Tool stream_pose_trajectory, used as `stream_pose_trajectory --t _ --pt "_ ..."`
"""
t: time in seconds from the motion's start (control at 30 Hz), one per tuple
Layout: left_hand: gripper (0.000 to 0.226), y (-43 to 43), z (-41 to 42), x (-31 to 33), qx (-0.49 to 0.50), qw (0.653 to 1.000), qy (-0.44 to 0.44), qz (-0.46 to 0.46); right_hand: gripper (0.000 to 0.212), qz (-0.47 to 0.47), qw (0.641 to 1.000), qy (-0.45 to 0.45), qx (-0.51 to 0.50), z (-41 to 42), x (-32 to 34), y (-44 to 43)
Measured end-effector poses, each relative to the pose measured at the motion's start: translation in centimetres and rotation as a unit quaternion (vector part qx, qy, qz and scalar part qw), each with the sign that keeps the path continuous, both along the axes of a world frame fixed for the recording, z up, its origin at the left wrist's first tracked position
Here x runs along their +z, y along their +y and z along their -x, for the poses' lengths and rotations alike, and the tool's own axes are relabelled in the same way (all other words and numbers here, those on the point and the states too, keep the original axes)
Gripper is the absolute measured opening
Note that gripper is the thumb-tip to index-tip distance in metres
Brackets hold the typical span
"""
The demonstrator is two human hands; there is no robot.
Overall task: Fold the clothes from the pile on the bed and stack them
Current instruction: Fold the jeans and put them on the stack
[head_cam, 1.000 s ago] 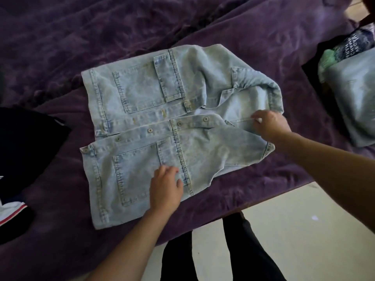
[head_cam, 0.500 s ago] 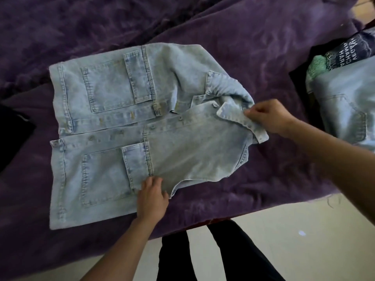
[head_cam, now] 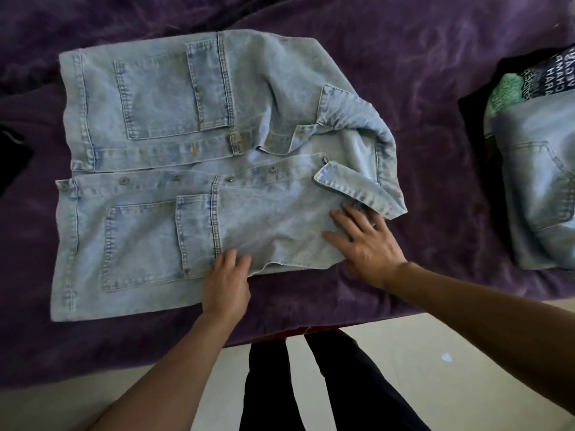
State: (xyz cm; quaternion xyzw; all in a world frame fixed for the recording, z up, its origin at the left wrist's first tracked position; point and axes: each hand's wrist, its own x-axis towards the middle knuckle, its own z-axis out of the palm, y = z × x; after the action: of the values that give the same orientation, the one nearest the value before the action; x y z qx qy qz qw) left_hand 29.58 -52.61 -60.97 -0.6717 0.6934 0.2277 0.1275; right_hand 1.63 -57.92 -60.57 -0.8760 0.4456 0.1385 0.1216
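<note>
denim jacket (head_cam: pixel 199 169) flat on bed (head_cam: pixel 420 73), long axis left-right, collar toward your right | left hand (head_cam: pixel 225 283) and right hand (head_cam: pixel 364 241): fingers spread flat on near edge, gripping nothing | right hand nearer collar

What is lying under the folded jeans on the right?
Under the jeans lie a dark printed garment and something green. The jeans cover the rest.

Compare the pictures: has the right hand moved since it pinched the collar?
Yes. The right hand has left the collar and dropped toward the bed's near edge; it now lies flat on the jacket panel below the collar.
</note>
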Motion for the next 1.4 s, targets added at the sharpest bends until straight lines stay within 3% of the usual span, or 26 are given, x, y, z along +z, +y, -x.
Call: stream_pose_trajectory --t 0.1,0.2,0.27,0.33,0.4,0.47,0.57,0.63,0.7,0.73,0.8,0.93,1.0,1.1,1.27,1.33,1.4 --pt "0.031 -0.6 -0.6 0.9 -0.004 0.996 0.067 0.051 0.032 0.081 0.985 -0.142 -0.056 -0.1 0.8 -3.2" --pt "0.033 -0.2 -0.8 1.7 -0.035 0.993 0.088 0.076 0.023 0.078 0.974 -0.205 -0.064 0.8 2.2 -3.0" --pt "0.035 0.6 -0.5 1.8 -0.067 0.995 0.068 0.027 0.025 -0.060 0.992 -0.109 -0.023 1.8 3.0 -1.1" --pt "0.043 1.4 -0.5 1.5 -0.079 0.994 0.048 -0.058 0.034 -0.221 0.974 0.028 -0.037 2.7 3.7 0.5" --pt "0.046 1.5 -0.7 1.4 -0.055 0.989 0.072 -0.120 0.039 -0.271 0.956 0.021 -0.108 2.6 4.4 -0.4" --pt "0.039 0.4 -1.0 1.8 -0.007 0.987 0.118 -0.107 0.033 -0.194 0.965 -0.066 -0.166 1.4 5.5 -3.2" --pt "0.030 -2.8 -2.6 2.1 0.065 0.989 0.135 -0.009 0.009 0.054 0.957 -0.196 -0.207 -0.9 6.2 -9.2" --pt "0.024 -6.1 -4.2 2.0 0.083 0.988 0.115 0.061 0.023 0.101 0.959 -0.169 -0.202 -2.7 5.6 -13.8" --pt "0.023 -9.7 -6.1 1.6 0.074 0.986 0.091 0.117 0.048 0.043 0.979 -0.079 -0.184 -4.3 4.0 -17.1" --pt "0.024 -11.6 -7.1 1.2 0.068 0.986 0.072 0.135 0.050 0.030 0.984 -0.034 -0.170 -4.8 2.9 -18.0" --pt "0.030 -14.7 -9.4 0.2 0.051 0.989 0.015 0.141 0.039 0.064 0.988 -0.006 -0.143 -4.7 1.7 -18.6" --pt "0.043 -18.7 -13.9 -1.7 0.018 0.990 -0.078 0.114 0.020 0.201 0.963 -0.090 -0.154 -1.2 2.0 -16.8" --pt "0.048 -19.6 -15.1 -2.4 0.014 0.991 -0.101 0.091 0.026 0.163 0.976 -0.056 -0.135 0.1 1.7 -14.5" --pt "0.051 -20.5 -16.1 -2.9 -0.007 0.990 -0.120 0.075 0.025 0.018 0.982 0.083 -0.167 -1.4 0.9 -12.6" --pt "0.023 -22.2 -20.2 -1.5 -0.049 0.988 -0.058 0.132 0.036 0.134 0.972 -0.047 -0.187 -7.9 1.7 -14.8" --pt "0.019 -21.2 -22.0 -0.6 -0.093 0.991 -0.018 0.091 0.045 0.069 0.980 -0.036 -0.183 -10.7 1.4 -15.1" --pt "0.014 -19.9 -23.1 0.4 -0.110 0.994 -0.005 -0.016 0.048 -0.073 0.973 0.024 -0.218 -12.5 0.9 -15.7"
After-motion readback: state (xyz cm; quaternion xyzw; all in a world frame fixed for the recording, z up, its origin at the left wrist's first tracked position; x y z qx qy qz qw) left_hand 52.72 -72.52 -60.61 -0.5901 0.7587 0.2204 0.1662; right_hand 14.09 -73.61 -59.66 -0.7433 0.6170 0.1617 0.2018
